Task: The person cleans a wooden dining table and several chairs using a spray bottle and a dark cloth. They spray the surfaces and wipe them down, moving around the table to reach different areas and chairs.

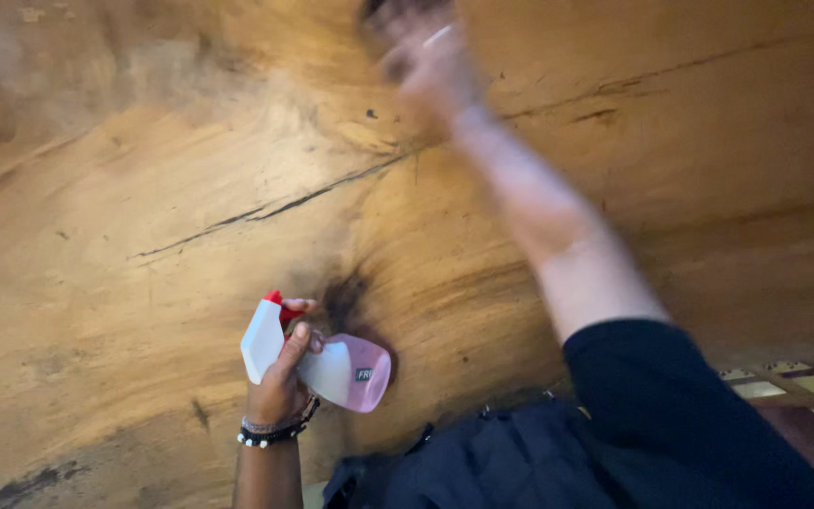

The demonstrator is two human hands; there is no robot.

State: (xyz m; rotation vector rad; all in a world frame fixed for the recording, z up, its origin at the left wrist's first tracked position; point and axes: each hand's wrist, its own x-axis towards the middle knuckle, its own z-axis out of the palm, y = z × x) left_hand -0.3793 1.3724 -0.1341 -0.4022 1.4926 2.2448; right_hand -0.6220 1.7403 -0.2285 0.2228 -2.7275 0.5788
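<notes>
Pink spray bottle in left hand

The left hand holds a pink spray bottle; the blurred right hand reaches across the wooden worktop.

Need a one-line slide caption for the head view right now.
Left hand grips a white-and-pink spray bottle over a cracked wooden tabletop while the blurred right hand reaches across it.

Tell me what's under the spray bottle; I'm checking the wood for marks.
Under the spray bottle, held by the left hand, lies the wooden table with a dark stain. The bottle hides the wood directly beneath.
</notes>
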